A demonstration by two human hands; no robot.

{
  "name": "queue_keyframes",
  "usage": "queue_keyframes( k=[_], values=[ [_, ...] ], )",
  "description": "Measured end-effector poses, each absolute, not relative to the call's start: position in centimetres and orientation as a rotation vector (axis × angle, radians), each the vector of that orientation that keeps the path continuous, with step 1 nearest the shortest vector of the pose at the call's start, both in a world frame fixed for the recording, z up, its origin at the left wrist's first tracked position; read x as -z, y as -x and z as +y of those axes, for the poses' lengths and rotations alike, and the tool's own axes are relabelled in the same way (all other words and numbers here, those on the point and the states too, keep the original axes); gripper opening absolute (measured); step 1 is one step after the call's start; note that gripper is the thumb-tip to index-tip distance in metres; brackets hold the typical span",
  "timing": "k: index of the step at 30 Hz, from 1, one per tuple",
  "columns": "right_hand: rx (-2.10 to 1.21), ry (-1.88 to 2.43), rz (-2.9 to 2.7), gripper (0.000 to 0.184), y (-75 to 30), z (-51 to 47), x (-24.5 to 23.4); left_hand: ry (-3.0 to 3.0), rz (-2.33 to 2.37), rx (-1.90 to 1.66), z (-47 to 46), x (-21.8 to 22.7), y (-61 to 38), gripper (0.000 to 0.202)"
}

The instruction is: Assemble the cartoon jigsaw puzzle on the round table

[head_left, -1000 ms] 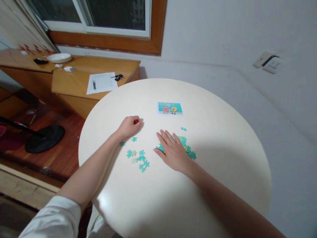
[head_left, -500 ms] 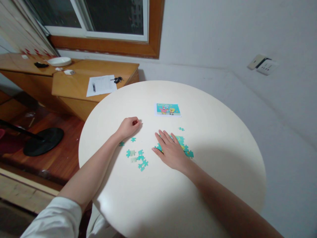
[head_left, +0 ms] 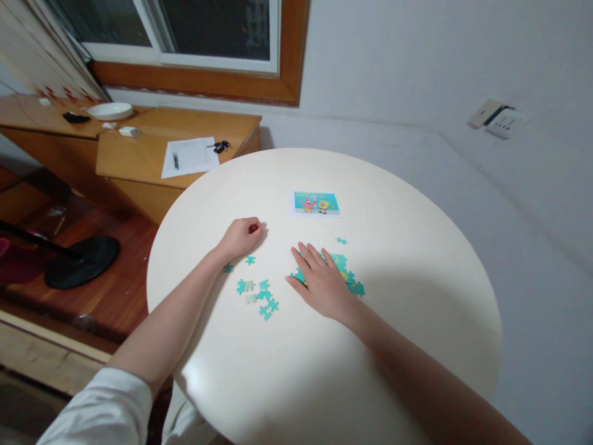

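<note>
My right hand [head_left: 323, 278] lies flat with fingers spread over a partly joined jigsaw puzzle [head_left: 351, 281], hiding much of it. The puzzle's visible edges are turquoise with some yellow. My left hand [head_left: 243, 237] rests on the table, its fingers curled closed; whatever may be inside them is hidden. Below it, several loose turquoise and pale puzzle pieces [head_left: 265, 295] are scattered, with one single piece [head_left: 250, 261] nearer the wrist. Beyond my right hand sits a small turquoise piece [head_left: 341, 241]. Farther back lies a picture card [head_left: 317, 204] with pink and yellow cartoon figures.
The round white table [head_left: 296, 371] stands close to the wall. At the left a low wooden cabinet [head_left: 139, 154] carries a paper sheet [head_left: 192, 157], keys [head_left: 222, 146] and a white dish [head_left: 111, 111]. A black round stand base [head_left: 83, 262] is on the floor.
</note>
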State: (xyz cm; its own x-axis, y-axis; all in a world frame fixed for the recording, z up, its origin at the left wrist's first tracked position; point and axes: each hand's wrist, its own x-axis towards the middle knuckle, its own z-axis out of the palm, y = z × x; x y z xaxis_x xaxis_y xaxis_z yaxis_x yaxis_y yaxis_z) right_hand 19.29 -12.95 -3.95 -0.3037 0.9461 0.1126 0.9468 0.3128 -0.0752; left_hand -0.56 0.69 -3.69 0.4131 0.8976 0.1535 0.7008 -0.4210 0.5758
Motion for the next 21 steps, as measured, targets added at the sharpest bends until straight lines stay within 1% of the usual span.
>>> queue_keyframes(
  k=[10, 21],
  values=[
    [0.004, 1.766, -2.426, 0.060, -19.25, -12.99, 3.95, -2.227, 1.376, -0.606, 0.43, 3.31, 0.45, 0.022],
    [-0.022, 1.786, -2.435, 0.061, -19.29, -12.93, 3.95, -2.231, 1.356, -0.647, 0.76, 3.94, 0.54, 0.021]
  ],
)
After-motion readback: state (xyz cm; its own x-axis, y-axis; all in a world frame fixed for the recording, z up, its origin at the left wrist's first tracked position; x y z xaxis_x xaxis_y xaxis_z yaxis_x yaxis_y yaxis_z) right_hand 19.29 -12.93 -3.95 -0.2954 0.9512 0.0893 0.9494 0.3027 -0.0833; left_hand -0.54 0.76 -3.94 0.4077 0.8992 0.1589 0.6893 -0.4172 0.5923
